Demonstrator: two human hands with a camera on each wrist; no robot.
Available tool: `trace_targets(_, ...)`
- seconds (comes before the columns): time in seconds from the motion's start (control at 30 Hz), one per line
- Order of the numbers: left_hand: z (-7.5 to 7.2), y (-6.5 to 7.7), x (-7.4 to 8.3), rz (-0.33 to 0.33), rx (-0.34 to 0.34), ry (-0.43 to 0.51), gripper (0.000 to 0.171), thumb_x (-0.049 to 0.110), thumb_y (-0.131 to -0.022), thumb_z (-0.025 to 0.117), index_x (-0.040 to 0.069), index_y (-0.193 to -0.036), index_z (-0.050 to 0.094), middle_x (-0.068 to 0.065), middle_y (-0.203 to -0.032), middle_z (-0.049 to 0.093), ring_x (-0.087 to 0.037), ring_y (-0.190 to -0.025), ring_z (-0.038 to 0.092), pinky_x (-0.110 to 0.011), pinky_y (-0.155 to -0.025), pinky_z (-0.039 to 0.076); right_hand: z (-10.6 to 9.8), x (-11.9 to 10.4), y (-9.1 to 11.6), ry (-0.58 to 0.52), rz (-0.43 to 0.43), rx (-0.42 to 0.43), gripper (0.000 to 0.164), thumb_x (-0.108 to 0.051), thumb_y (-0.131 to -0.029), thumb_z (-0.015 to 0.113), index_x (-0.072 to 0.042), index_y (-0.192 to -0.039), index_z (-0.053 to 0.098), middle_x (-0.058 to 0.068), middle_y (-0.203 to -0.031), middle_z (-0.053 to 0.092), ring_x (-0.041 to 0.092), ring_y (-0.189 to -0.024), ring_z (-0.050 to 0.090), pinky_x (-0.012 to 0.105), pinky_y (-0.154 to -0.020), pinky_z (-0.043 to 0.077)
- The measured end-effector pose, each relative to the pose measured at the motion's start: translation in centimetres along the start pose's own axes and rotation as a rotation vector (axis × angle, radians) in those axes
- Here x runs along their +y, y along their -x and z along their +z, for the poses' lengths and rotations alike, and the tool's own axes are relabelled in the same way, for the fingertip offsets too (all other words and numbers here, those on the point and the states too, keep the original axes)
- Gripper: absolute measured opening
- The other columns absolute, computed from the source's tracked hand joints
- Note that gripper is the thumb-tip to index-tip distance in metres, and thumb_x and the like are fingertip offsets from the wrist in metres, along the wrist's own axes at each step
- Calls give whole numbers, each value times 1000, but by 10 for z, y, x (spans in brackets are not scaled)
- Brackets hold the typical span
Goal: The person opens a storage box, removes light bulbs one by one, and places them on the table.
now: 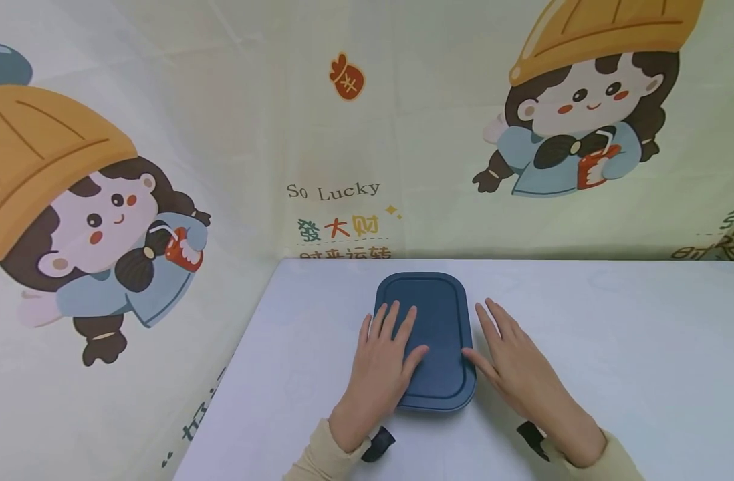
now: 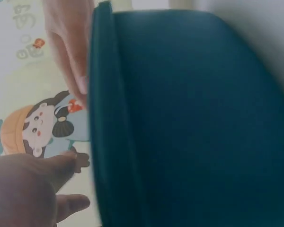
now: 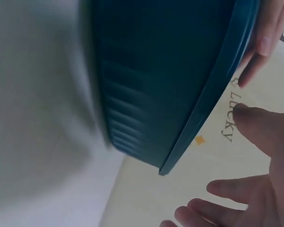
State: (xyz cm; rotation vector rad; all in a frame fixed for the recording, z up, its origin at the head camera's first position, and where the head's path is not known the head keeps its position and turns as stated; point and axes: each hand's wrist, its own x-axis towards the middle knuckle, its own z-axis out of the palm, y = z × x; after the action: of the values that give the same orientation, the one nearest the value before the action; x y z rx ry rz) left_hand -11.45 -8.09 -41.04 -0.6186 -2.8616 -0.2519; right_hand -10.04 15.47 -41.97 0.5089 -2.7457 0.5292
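fingers [image 1: 406, 325] of the left hand [image 1: 379, 371] are straight and spread, grasping nothing, over the lid [image 1: 442, 314] of a blue box [image 3: 151, 71]; those of the right hand [image 1: 523, 374], likewise extended and empty, lie just beside its right edge, contact uncertain. the box rests on a white tabletop [image 1: 620, 347], before a pale backdrop [image 1: 439, 160] printed with cartoon figures [image 1: 604, 143].

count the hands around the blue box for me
2. In the head view, the left hand is over the left side of the blue box, and the right hand is by its right edge.
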Motion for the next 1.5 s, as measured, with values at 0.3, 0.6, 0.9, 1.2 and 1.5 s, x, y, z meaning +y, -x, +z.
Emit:
trace_targets(0.3, 1, -3, -15, -48, 47, 109, 57, 47, -102, 49, 19, -151, 43, -13, -149, 47, -31, -138, 43, -49, -112, 37, -4, 4, -11, -329, 121, -40, 61, -24, -98, 64, 4, -146, 39, 24, -146, 41, 43, -128, 48, 58, -100, 45)
trace_targets(0.6, 3, -5, -25, -156, 99, 204, 55, 43, -99, 59, 10, -143, 52, -14, -137, 56, -32, -126, 53, -48, -103, 46, 11, 14, -16, -479, 109, 37, 49, -9, -94, 68, 7, -137, 48, 24, -132, 53, 37, -111, 63, 46, -89, 55)
trace_targets(0.9, 11, -9, -38, -239, 125, 340, 53, 36, -98, 62, 4, -139, 52, -14, -131, 59, -29, -118, 59, -44, -95, 52, 19, 20, -16, -609, 196, -28, 48, -17, -97, 65, 8, -135, 49, 24, -129, 58, 36, -108, 65, 43, -88, 56)
trace_targets(1.2, 24, -13, -52, -324, 65, 652, 56, 36, -101, 58, -1, -142, 48, -15, -125, 59, -26, -109, 61, -43, -89, 53, 19, 19, -21, -645, 293, -90, 47, -23, -98, 64, 4, -135, 53, 22, -127, 61, 33, -109, 65, 37, -87, 57)
trace_targets(1.5, 29, -16, -63, -352, 73, 785, 50, 31, -100, 60, -2, -137, 54, -13, -110, 63, -20, -94, 63, -34, -81, 55, 21, 21, -21, -682, 328, -132, 48, -24, -99, 62, 5, -136, 52, 22, -124, 63, 32, -105, 66, 33, -81, 56)
